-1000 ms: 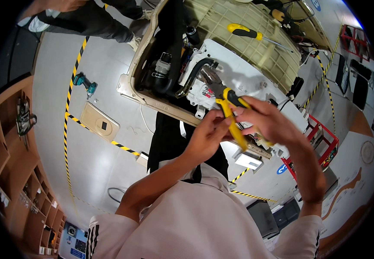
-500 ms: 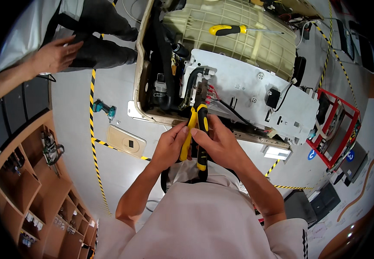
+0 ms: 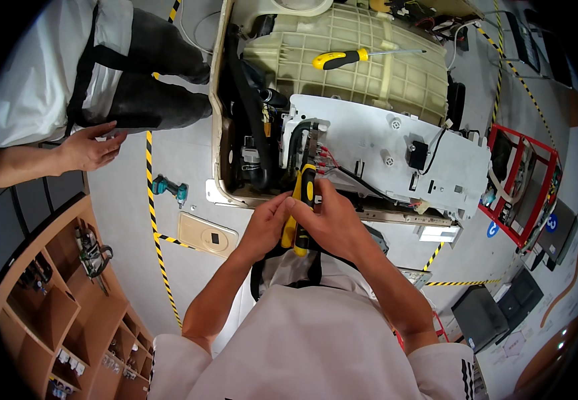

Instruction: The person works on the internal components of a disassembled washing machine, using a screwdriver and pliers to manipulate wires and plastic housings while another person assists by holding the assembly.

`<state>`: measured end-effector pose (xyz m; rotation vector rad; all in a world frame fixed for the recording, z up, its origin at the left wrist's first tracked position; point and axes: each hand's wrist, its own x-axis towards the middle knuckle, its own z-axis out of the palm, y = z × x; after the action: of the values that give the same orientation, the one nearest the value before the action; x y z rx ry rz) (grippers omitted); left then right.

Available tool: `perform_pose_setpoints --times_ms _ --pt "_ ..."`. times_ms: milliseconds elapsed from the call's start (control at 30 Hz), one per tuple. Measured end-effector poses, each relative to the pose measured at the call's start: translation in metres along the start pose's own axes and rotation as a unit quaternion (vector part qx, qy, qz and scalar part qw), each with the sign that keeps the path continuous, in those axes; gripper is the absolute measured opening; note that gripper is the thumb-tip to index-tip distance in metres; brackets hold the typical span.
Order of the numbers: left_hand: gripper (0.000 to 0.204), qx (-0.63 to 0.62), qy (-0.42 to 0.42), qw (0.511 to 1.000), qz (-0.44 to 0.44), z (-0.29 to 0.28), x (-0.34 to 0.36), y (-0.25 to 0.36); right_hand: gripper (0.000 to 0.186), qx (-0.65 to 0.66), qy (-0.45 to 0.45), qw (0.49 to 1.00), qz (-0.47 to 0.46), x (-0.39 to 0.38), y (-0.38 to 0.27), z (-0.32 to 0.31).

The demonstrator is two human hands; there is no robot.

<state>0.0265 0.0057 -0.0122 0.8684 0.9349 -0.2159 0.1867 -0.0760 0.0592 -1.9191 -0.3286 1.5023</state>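
Observation:
In front of my body, both hands are closed on pliers with yellow and black handles. My left hand grips the left handle, while my right hand wraps the right one with its thumb across the front. The dark jaws point away from me, beside a bent black hose at the left end of a white panel. Whether the jaws bite on the hose or a clip there cannot be made out. Red-ended wires lie just right of the jaws.
A yellow and black screwdriver rests on a ribbed cream plastic tub inside the open machine. Another person's hand hangs at the left. On the floor lie a teal power drill and a beige panel. A red frame stands right.
The pliers' handles have come closer together, and my right hand has shifted slightly left over them. The whole view has shifted a little. At the left, the other person's hand has lowered.

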Motion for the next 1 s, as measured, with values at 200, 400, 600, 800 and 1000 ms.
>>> perform_pose_setpoints --times_ms 200,400,600,800,1000 --pt "0.05 -0.044 -0.014 0.999 -0.021 0.006 -0.004 0.006 0.059 -0.022 -0.002 1.0 0.003 0.0 0.003 0.006" --pt "0.065 -0.072 -0.024 0.993 -0.095 0.016 -0.007 0.021 0.059 -0.025 0.024 0.999 -0.013 0.002 0.016 0.013" --pt "0.085 -0.084 -0.092 0.983 -0.137 0.013 -0.011 0.025 0.058 0.012 0.078 0.994 -0.079 0.001 0.03 0.019" --pt "0.074 -0.034 -0.123 0.983 -0.129 0.008 -0.014 0.02 0.071 -0.003 0.087 0.993 -0.075 0.001 0.031 0.021" --pt "0.086 0.043 -0.137 0.984 -0.103 0.005 -0.015 0.03 0.094 0.101 0.07 0.991 -0.048 0.004 0.038 0.023"
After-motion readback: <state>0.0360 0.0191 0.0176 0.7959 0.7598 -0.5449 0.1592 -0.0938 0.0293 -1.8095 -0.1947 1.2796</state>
